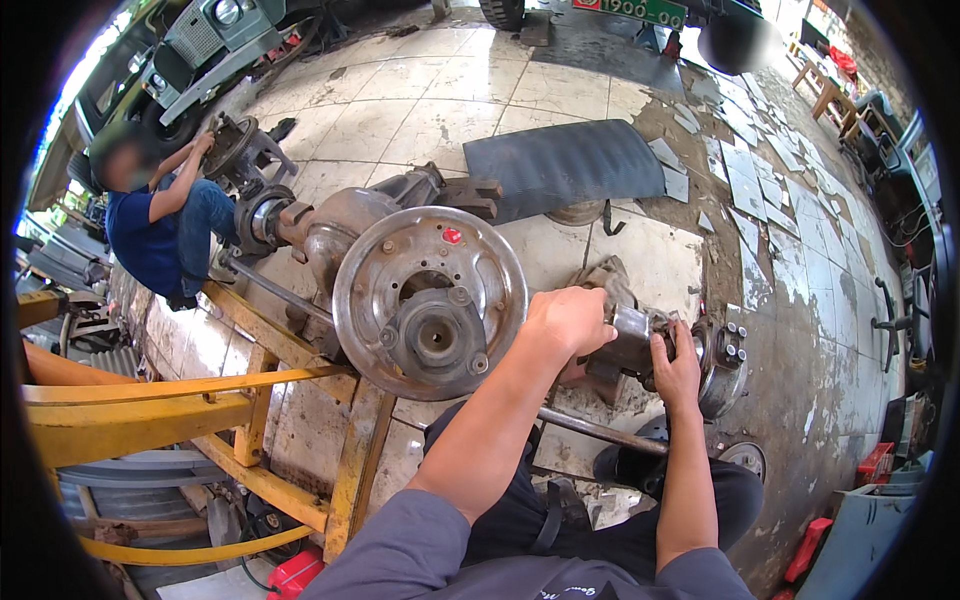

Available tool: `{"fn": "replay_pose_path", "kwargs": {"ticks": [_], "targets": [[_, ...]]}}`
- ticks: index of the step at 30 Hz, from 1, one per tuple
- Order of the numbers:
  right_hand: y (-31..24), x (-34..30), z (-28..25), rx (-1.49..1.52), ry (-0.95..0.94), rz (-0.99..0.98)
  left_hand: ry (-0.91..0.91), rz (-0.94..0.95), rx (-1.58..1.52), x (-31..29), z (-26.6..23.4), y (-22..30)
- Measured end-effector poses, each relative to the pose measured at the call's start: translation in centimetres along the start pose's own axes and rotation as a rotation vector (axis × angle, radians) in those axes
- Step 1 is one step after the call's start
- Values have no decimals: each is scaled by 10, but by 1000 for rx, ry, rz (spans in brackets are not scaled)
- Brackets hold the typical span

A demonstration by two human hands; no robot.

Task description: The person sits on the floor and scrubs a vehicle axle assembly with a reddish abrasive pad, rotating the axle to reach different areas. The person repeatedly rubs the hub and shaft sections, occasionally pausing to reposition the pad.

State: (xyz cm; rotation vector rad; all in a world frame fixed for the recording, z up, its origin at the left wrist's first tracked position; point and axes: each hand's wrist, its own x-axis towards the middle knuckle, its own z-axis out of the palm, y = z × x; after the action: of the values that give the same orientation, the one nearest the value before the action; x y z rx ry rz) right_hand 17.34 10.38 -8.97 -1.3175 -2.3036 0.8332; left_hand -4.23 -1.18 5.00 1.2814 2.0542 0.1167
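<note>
My left hand is closed in a fist against a dark, blocky metal piece with a shiny flat face. What lies inside its fingers is hidden. My right hand grips a greasy metal axle part, thumb and fingers on either side of it. At that part's right end sits a round hub with several bright studs. A crumpled grey-brown rag lies behind my left hand. Left of my forearm stands a large round brake backing plate, joined to a heavy axle housing.
A yellow metal frame stands at the left. Farther left a co-worker crouches, hands on another hub. A dark curved panel lies beyond the axle. A long rod crosses near my knees. Broken tiles litter the right.
</note>
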Motion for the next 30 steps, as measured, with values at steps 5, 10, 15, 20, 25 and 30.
{"fn": "replay_pose_path", "kwargs": {"ticks": [5, 10, 15, 20, 25, 30], "targets": [[-11, 20, -2, 75, -63, 99, 0, -13, -7, 3, 0, 1], [-1, -2, -5, -59, -32, -24, -2, -4, 8, 6, 3, 1], [-4, 10, -4, 16, -73, 64, -40, -20, 19, 6, -1, 2], [-4, 0, -3, 17, -26, 64, -22, -10, 22, 5, 4, 2], [4, 4, 5, 51, -3, 61, -31, -12, 31, 6, -4, 6], [3, 7, 5, 74, -5, 60, -24, -6, 35, 7, 2, 7]]}}
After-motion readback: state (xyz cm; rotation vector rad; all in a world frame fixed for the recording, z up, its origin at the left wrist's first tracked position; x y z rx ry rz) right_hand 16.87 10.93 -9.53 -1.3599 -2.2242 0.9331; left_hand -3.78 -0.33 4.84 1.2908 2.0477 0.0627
